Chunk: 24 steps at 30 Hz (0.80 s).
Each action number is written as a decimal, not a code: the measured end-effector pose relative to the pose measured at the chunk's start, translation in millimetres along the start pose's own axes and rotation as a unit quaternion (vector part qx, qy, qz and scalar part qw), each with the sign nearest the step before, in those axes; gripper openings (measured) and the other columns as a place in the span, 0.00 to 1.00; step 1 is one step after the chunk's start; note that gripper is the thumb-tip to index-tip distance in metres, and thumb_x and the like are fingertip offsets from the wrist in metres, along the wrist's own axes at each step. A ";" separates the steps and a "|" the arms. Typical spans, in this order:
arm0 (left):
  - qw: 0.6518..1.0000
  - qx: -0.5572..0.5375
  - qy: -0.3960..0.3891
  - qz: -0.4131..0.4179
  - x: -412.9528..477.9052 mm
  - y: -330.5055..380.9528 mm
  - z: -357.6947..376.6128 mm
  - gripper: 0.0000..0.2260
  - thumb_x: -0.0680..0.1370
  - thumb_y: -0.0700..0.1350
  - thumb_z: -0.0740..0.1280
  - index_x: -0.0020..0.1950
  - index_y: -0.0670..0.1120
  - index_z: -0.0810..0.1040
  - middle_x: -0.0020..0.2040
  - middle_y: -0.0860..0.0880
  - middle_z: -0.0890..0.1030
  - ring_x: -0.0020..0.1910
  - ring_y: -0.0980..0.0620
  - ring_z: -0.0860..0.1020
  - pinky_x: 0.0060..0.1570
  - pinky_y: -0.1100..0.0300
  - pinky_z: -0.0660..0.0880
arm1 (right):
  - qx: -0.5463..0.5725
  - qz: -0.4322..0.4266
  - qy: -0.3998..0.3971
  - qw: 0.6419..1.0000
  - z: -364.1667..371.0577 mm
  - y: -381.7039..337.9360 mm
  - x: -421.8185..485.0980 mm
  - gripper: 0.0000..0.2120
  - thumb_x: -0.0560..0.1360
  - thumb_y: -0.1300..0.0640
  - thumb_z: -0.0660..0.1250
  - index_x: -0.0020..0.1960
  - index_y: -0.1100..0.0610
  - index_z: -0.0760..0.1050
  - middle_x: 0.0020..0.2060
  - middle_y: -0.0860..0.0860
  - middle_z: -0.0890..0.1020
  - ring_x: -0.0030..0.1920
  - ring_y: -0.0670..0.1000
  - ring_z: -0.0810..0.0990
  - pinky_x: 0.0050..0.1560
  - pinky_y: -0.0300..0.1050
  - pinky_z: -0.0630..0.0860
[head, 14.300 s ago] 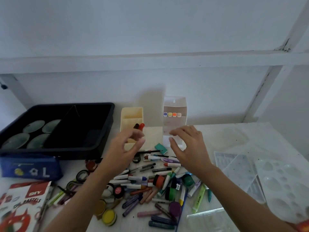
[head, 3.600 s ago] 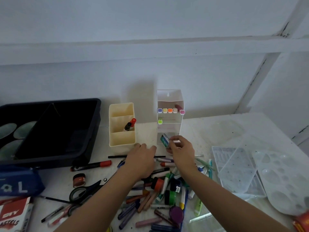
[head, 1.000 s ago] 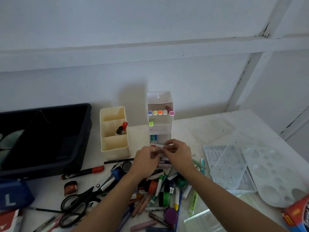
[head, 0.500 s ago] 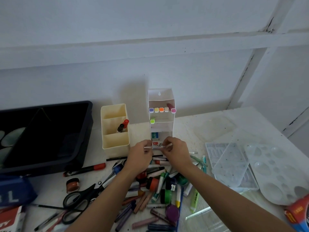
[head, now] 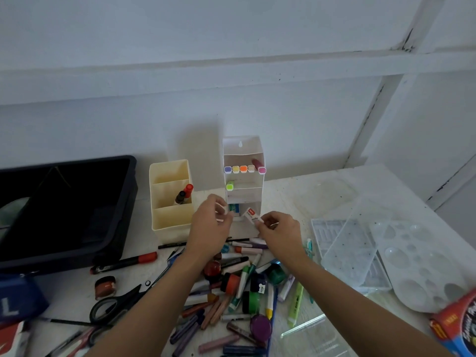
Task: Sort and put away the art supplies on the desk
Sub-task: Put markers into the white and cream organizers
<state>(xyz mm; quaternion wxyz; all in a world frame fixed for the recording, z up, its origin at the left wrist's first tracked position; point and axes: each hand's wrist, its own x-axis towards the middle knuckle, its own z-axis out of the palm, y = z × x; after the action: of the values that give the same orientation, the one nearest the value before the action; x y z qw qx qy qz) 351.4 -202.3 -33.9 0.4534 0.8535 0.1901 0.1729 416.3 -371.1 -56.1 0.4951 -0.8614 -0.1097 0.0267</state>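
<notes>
Left hand (head: 210, 225): fingers curled just left of the bottom slot of the tall white tiered plastic organizer (head: 243, 150); cannot tell if they hold anything. Green-labelled eraser (head: 234, 208) sits in that slot. Small white eraser with red label (head: 250, 213) is pinched in the right hand's (head: 280, 230) fingertips, long axis tilted up-left toward the slot, which lies just beyond those fingers. Right hand nearer.

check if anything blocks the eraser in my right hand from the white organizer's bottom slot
Nothing visible blocks it. The white eraser, pinched by the right hand, is right at the bottom slot. A green eraser sits in the slot's left side, near the left hand.
</notes>
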 end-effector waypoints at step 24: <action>1.000 0.015 -0.019 0.001 25.0 4.6 4.6 0.14 0.86 0.52 0.59 0.66 0.49 0.79 0.50 0.53 0.84 0.41 0.58 0.83 0.35 0.74 0.71 | -0.045 -0.019 -0.063 0.997 26.4 -8.7 11.8 0.13 0.76 0.61 0.67 0.57 0.51 0.85 0.36 0.46 0.84 0.31 0.41 0.79 0.32 0.26 0.73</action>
<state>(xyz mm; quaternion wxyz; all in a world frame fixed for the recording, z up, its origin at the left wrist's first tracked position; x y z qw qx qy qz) 376.0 -196.0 -29.4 0.4442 0.8633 0.1831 0.1542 422.3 -342.0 -61.3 0.4487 -0.8771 -0.1581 0.0664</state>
